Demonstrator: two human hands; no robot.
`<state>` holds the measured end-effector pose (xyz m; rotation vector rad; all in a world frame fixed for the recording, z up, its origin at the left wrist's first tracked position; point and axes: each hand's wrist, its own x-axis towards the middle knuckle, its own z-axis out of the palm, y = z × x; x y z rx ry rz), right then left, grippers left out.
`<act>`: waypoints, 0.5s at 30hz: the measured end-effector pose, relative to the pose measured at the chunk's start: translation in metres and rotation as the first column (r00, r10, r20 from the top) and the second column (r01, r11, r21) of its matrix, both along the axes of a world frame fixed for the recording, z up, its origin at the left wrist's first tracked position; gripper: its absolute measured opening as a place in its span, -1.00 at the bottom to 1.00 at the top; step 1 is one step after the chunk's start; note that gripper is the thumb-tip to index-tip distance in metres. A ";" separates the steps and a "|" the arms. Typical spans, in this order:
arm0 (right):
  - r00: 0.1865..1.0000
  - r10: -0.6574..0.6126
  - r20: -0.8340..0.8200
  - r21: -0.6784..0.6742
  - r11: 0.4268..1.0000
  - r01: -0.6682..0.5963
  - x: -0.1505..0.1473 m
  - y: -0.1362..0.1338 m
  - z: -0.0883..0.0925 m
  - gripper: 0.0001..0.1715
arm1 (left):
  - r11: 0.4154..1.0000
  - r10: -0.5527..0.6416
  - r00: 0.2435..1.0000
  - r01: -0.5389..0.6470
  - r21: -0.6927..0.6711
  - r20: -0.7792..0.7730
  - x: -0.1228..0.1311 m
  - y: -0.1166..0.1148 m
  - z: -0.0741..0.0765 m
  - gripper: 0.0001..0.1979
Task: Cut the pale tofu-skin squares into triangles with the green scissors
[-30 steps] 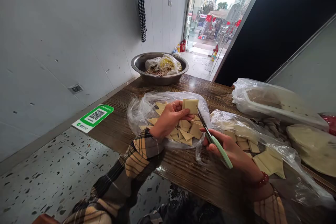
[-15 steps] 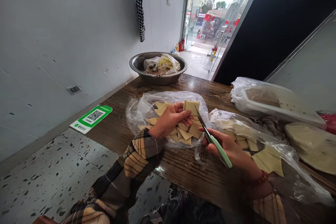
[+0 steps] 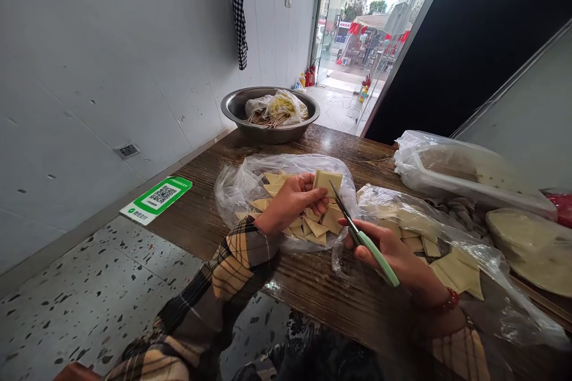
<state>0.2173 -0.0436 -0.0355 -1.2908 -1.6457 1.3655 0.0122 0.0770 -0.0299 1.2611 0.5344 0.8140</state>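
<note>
Between thumb and fingers, my left hand pinches a pale tan square sheet, which looks like tofu skin. My right hand grips green-handled scissors, their blades pointing up and left at the sheet's right part. Whether the blades touch the sheet or merely pass in front of it I cannot tell. Below my left hand, several cut triangular pieces lie in a clear plastic bag. Uncut-looking square sheets rest to the right of my right hand, partly inside a second plastic bag.
A metal basin with bagged skewers stands at the table's far end. On the right are a plastic-wrapped tray and a bag of pale food. A green QR card lies at the left edge of the wooden table.
The pinched sheet has shifted very slightly right and tilted a little. The scissors' handle has moved slightly right, with the blades still at the sheet. Otherwise the scene looks the same.
</note>
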 end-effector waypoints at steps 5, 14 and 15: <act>0.998 -0.015 0.066 0.022 1.000 0.014 0.002 0.001 -0.002 -0.25 | 1.000 -0.007 1.000 0.007 0.005 -0.023 -0.001 0.001 -0.001 -0.66; 0.985 -0.095 0.144 0.083 0.993 0.084 -0.001 -0.001 -0.003 -0.30 | 1.000 0.001 1.000 -0.002 -0.027 -0.024 -0.002 -0.001 0.003 -0.66; 0.981 -0.104 0.162 0.090 0.992 0.090 0.000 -0.001 -0.004 -0.31 | 1.000 -0.003 1.000 0.003 -0.027 -0.023 -0.002 -0.001 0.003 -0.66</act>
